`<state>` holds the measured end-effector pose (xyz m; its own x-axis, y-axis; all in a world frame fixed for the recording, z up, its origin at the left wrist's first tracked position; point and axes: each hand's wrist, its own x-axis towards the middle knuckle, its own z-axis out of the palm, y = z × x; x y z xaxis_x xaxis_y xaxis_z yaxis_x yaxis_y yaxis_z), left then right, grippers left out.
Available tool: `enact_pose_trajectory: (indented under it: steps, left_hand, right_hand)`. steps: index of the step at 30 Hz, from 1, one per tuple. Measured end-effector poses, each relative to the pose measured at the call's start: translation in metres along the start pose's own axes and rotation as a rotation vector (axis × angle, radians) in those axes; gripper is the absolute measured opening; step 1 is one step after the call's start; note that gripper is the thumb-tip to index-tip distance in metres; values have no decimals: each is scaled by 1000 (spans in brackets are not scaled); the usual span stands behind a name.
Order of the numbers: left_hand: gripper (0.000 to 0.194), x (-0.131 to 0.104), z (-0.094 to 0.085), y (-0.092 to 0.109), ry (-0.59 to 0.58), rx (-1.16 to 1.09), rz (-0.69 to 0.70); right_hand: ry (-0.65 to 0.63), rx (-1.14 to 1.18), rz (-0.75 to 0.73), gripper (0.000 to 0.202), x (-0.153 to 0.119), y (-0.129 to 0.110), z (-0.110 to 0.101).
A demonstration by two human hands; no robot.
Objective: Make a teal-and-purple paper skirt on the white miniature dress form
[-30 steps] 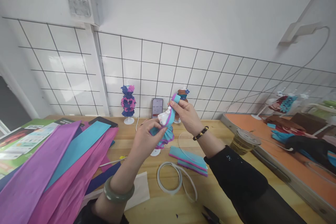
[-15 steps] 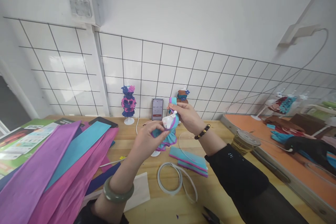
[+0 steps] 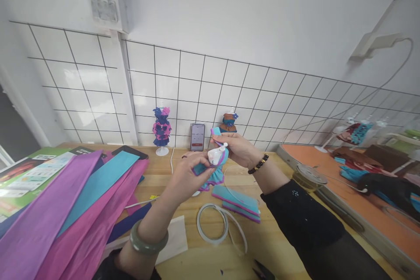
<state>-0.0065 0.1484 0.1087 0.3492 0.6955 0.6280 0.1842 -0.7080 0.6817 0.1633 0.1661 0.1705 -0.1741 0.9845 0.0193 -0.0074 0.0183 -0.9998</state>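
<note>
A small white dress form (image 3: 215,156), dressed in a turquoise skirt (image 3: 217,176) with purple edging, tilts above the table. My left hand (image 3: 187,175) has its fingers closed around the form's body. In my right hand (image 3: 241,148), the thumb and fingers pinch a turquoise-and-purple fabric strip (image 3: 215,131), which runs along the form's upper side. Where the strip passes behind the form is hidden. Below the hands lie stacked turquoise fabric pieces (image 3: 238,199) with purple edges.
A phone (image 3: 197,137) showing a timer leans on the tiled wall, between two dressed forms (image 3: 162,129) (image 3: 229,121). Coloured cloth (image 3: 95,201) covers the left side. A coiled white band (image 3: 212,239), scissors (image 3: 262,269) and a roll of tape (image 3: 308,177) lie nearer.
Both hands and the dress form have shifted slightly right in view. The end of the strip in my right hand sits a little lower, and the form is tilted more.
</note>
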Motion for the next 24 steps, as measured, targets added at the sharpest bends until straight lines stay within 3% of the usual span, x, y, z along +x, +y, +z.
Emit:
enact_pose_trajectory:
  steps: [6, 12, 24]
  left_hand:
    - [10, 1, -1, 0, 19, 1, -18]
    - [13, 1, -1, -2, 52, 1, -36]
    - [7, 1, 0, -5, 54, -3, -110]
  right_hand:
    - [132, -37, -168, 28, -7, 2, 8]
    - [406, -279, -536, 28, -12, 12, 16]
    - [633, -681, -742, 31, -14, 14, 16]
